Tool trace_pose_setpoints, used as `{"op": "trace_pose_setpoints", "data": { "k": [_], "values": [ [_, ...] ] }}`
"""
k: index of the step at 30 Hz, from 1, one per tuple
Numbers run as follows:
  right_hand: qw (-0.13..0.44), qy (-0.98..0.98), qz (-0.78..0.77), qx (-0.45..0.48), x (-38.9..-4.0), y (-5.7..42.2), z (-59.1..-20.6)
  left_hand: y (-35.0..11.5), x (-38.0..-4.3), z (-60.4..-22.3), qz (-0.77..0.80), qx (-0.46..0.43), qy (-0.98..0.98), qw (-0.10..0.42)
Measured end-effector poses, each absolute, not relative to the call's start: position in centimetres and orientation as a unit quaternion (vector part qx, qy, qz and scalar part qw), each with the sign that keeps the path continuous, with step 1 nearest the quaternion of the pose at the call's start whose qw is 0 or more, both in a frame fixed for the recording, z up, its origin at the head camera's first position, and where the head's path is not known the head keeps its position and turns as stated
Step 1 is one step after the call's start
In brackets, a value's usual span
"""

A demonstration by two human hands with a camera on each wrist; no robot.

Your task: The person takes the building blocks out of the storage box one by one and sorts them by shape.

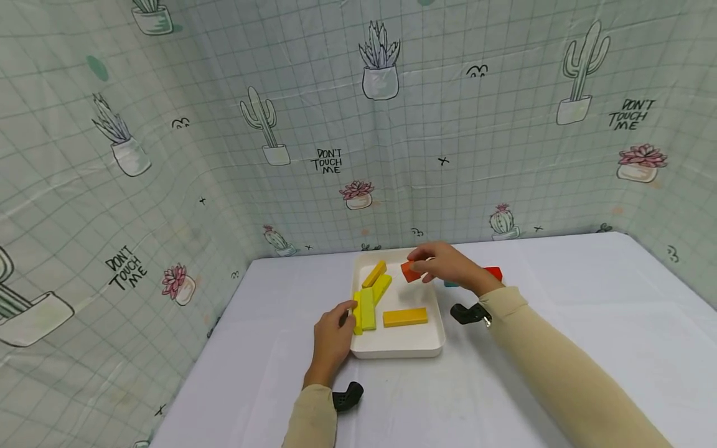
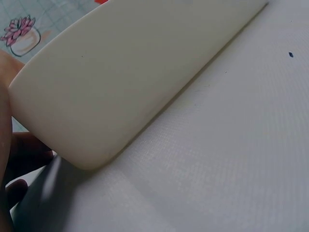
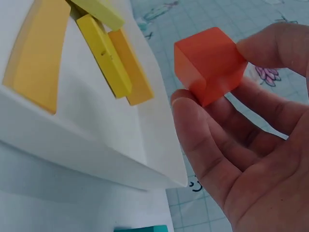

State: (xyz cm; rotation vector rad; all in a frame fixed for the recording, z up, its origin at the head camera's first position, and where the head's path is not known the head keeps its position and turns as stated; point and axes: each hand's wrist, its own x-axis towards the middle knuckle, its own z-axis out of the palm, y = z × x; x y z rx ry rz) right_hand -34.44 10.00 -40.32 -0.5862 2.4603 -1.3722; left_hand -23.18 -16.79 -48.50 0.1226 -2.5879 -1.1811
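My right hand (image 1: 445, 262) pinches an orange-red cube-shaped block (image 3: 210, 65) between thumb and fingertips, above the right back part of a white tray (image 1: 400, 343). At the tray's left side, my left hand (image 1: 332, 336) grips the rim near the front corner. Inside the tray, a yellow-orange block (image 1: 405, 317) lies crosswise toward the front. Two yellow-green blocks (image 1: 367, 309) stand side by side along the left wall, close to the left fingers. Behind them, another yellow-green block (image 1: 382, 289) and a yellow block (image 1: 374, 274) lie at a slant.
Just right of the tray, partly behind the right hand and forearm, are a red block (image 1: 494, 272) and a teal block (image 1: 450, 284). A white cloth covers the table (image 1: 269, 323). Behind rises a patterned curtain (image 1: 448, 124). Black wrist cameras (image 1: 469, 313) jut from both wrists.
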Motion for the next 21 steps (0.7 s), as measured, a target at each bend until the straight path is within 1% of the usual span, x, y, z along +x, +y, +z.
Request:
{"op": "trace_pose_setpoints", "data": {
  "k": [4, 13, 21],
  "values": [
    [0.114, 0.842, -0.492, -0.187, -33.8, 11.0, -40.6, -16.7, -23.2, -48.5, -0.41, 0.044, -0.899, 0.147],
    [0.092, 0.811, -0.559, -0.149, -32.4, 13.9, -41.9, -16.6, -23.2, -48.6, -0.411, 0.041, -0.899, 0.146],
    [0.076, 0.799, -0.582, -0.135, -31.7, 16.4, -42.3, -16.9, -23.2, -48.8, -0.408, 0.038, -0.9, 0.149]
  ]
}}
